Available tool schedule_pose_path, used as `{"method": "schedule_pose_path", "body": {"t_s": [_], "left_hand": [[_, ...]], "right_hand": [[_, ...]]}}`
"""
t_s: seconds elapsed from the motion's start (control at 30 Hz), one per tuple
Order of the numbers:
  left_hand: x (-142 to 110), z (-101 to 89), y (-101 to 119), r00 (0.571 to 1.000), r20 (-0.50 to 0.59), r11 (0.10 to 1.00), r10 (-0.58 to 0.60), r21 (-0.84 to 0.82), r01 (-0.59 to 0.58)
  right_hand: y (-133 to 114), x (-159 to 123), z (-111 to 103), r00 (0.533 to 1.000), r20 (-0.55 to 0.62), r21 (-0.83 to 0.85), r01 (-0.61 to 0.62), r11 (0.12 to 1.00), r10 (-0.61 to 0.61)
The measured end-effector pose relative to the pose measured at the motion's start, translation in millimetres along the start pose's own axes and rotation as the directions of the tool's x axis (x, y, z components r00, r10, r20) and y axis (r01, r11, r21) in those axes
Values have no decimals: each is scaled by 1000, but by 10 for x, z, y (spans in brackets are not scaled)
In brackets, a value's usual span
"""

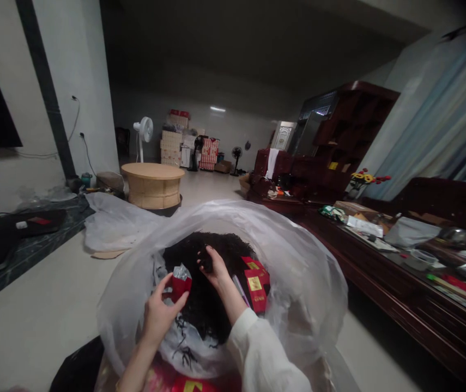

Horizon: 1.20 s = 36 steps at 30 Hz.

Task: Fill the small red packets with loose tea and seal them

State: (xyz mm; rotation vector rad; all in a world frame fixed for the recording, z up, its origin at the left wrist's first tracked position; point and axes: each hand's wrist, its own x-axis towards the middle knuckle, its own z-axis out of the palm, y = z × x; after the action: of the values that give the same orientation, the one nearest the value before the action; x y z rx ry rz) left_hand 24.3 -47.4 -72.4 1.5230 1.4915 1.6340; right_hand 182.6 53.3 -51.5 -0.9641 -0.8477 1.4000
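My left hand point(167, 305) is closed around a small red foil packet point(181, 283), whose silver inside shows at the top. Just to its right, my right hand point(214, 267) pinches a clump of dark dried leaves point(205, 260) that look like loose tea. Both hands are over a big translucent plastic bag point(298, 272), its mouth spread wide around a heap of the same dark leaves point(224, 245). Several red packets with gold labels point(256, 288) lie on the heap's right side, beside a pale stick-like thing point(241, 290). Some leaves cling to the bag's near inner wall.
A dark wooden bench point(380, 288) with plastic bags and clutter runs along the right. Ahead left stand a round wooden table point(153, 172) and a white fan point(146, 130). Another clear bag point(118, 223) lies on the floor. Stacked boxes point(171, 147) line the back wall.
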Motion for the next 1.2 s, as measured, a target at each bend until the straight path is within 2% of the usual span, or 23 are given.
{"method": "schedule_pose_path", "body": {"t_s": [0.1, 0.17, 0.23, 0.3, 0.5, 0.67, 0.73, 1.0, 1.2], "left_hand": [[-9, 39, 23, 1000, 11, 1000, 18, -3, -18], [-13, 56, 38, 999, 18, 999, 35, 6, -35], [-13, 68, 45, 998, 27, 998, 51, 33, -52], [-13, 83, 36, 997, 34, 995, 74, 66, -76], [-1, 150, -16, 982, 84, 976, 170, 123, -180], [18, 171, 78, 924, 236, 893, 301, 271, -360], [23, 184, 124, 911, 254, 853, 325, 338, -398], [58, 278, 174, 920, 259, 760, 294, 520, -390], [82, 331, 194, 928, 289, 748, 234, 557, -362]], "right_hand": [[-47, -72, -13, 986, 26, 297, -165, 940, 164], [-85, -122, 8, 960, 46, 484, -263, 834, 276], [-116, -162, 44, 937, 53, 574, -311, 757, 345], [-136, -186, 79, 933, 50, 604, -313, 733, 357], [-200, -199, 103, 937, 20, 590, -293, 752, 349], [-284, -292, 114, 968, 18, 536, -221, 815, 251], [-329, -352, 132, 978, 5, 517, -179, 837, 207], [-587, -507, 291, 991, -34, 487, -95, 868, 128], [-603, -507, 392, 997, -83, 395, 42, 918, -11]]}}
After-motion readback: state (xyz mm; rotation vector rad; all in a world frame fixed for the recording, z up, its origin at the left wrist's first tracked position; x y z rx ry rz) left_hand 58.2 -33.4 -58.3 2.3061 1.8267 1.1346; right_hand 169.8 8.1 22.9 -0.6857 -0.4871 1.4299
